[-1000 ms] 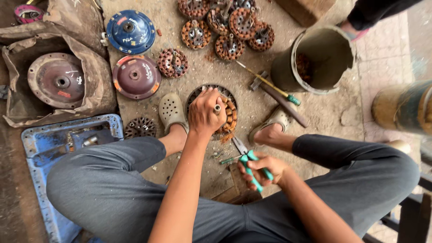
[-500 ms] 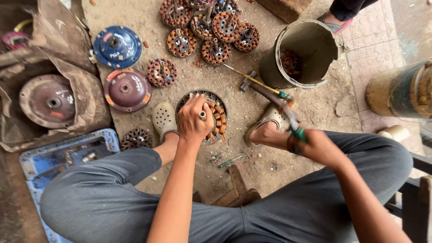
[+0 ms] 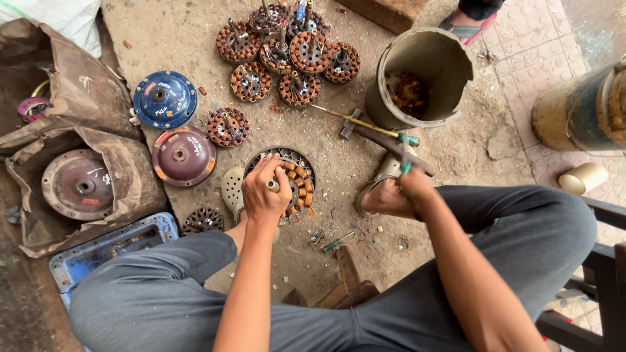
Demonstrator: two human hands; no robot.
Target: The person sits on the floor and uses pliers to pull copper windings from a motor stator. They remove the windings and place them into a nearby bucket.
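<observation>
Dusty concrete floor (image 3: 195, 39), seen from above, with crossed legs in grey trousers at the bottom. Left hand (image 3: 264, 192) closed on the shaft of a stator (image 3: 290, 182), which lies on the floor between the two feet. Right hand (image 3: 411, 186) closed around a green-handled tool (image 3: 405, 164), probably pliers, though blurred and mostly hidden by the fingers; placed right of the stator, just above the right foot. Hammer (image 3: 385, 140) on the floor further right of the stator, touching or almost touching the bucket (image 3: 424, 58). Long screwdriver (image 3: 365, 124) beside the hammer. Group of more stators (image 3: 287, 49) well above the stator. Maroon cover (image 3: 184, 155) just left of it, blue cover (image 3: 164, 99) further up-left. Blue tray (image 3: 111, 244) down-left of the stator, near the left knee. Small green tool (image 3: 332, 244) and wire scraps just below it.
</observation>
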